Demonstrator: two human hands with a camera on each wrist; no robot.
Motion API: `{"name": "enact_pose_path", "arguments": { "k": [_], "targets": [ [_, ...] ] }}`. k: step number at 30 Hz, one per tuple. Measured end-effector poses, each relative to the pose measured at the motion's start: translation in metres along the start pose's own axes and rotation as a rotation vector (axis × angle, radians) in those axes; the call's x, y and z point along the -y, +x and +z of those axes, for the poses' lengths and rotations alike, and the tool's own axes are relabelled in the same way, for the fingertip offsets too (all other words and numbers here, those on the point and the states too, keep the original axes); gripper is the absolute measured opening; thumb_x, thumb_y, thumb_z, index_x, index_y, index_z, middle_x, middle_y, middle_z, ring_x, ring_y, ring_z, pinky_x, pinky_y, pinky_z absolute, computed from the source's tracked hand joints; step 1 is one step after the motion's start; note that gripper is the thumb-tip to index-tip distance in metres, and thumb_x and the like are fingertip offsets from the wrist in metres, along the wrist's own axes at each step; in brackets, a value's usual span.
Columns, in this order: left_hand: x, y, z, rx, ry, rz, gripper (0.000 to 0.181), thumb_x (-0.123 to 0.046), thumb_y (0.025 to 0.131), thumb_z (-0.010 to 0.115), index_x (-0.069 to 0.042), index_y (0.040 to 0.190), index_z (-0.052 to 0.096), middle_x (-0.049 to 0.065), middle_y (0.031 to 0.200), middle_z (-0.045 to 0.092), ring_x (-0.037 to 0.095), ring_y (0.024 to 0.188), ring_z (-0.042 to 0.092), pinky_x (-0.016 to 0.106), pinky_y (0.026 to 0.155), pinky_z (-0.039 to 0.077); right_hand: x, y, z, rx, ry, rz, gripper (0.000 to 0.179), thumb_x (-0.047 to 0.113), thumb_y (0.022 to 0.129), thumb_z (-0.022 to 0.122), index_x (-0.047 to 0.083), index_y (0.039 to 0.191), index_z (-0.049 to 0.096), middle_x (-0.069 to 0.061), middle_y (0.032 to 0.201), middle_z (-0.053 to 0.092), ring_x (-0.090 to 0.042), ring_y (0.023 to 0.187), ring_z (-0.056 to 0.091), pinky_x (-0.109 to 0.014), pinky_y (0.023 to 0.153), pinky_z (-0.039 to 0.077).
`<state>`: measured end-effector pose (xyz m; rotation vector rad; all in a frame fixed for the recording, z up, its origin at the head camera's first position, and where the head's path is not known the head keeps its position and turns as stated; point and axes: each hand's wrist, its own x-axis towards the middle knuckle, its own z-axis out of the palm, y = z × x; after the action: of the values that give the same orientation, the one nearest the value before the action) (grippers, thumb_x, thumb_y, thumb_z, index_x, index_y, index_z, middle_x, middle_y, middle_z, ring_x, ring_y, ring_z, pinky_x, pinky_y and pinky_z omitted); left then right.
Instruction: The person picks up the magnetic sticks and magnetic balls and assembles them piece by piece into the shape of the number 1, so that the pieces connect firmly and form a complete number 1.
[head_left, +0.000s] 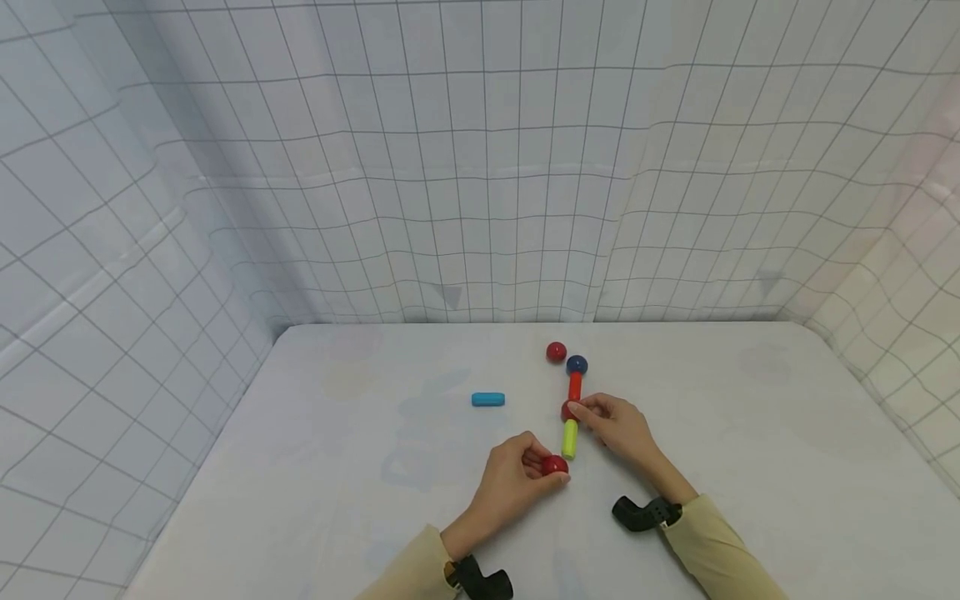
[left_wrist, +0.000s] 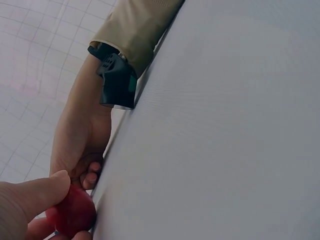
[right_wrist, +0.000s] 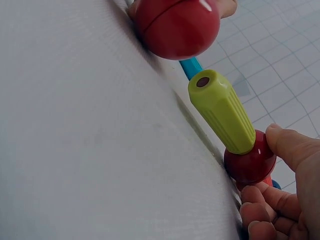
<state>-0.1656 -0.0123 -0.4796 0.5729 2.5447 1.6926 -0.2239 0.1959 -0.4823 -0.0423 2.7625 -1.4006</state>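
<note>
My left grip (head_left: 513,477) pinched a red ball (head_left: 555,466) just off the near end of the yellow stick (head_left: 570,440). The stick pointed toward me from the middle ball (right_wrist: 254,163), pinched in my right grip (head_left: 618,429).

On the table (head_left: 315,483), a lone rod (head_left: 488,399) lies left of the ball-and-rod chain (head_left: 575,387).

white counter (head_left: 337,450) with round back corners, white curtain (head_left: 510,150) behind it with thin dark wavy squares, more squared side curtains (head_left: 90,275) left and right, soft light, faint pink at right
</note>
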Motion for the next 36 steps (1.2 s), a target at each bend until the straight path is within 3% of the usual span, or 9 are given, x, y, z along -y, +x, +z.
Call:
{"name": "enact_pose_path", "arguments": {
  "k": [11,24,36],
  "targets": [
    [0.002,-0.003,0.006,-0.051,0.018,0.060,0.028,-0.025,0.076,0.082,-0.010,0.087,0.060,-0.003,0.082,0.060,0.005,0.070,0.059,0.019,0.062,0.051,0.001,0.000,0.001,0.002,0.000,-0.004,0.044,0.048,0.086,0.065,0.007,0.101,0.066,0.000,0.064,0.052,-0.016,0.053,0.048,-0.026,0.049,0.031],
    [0.003,-0.004,0.010,-0.076,0.008,0.060,0.030,-0.028,0.076,0.081,-0.010,0.087,0.060,-0.003,0.083,0.060,0.007,0.072,0.059,0.019,0.063,0.051,0.003,-0.001,0.000,-0.003,-0.001,-0.006,0.045,0.050,0.086,0.064,0.007,0.099,0.067,0.000,0.063,0.051,-0.016,0.054,0.049,-0.026,0.049,0.032],
    [0.004,-0.003,0.014,-0.093,0.008,0.102,0.029,-0.025,0.077,0.081,-0.010,0.088,0.059,-0.003,0.083,0.060,0.004,0.071,0.058,0.018,0.062,0.051,0.003,-0.003,-0.002,0.008,0.000,-0.002,0.044,0.050,0.087,0.064,0.008,0.100,0.066,0.000,0.063,0.051,-0.016,0.053,0.049,-0.026,0.050,0.032]
  ]
}}
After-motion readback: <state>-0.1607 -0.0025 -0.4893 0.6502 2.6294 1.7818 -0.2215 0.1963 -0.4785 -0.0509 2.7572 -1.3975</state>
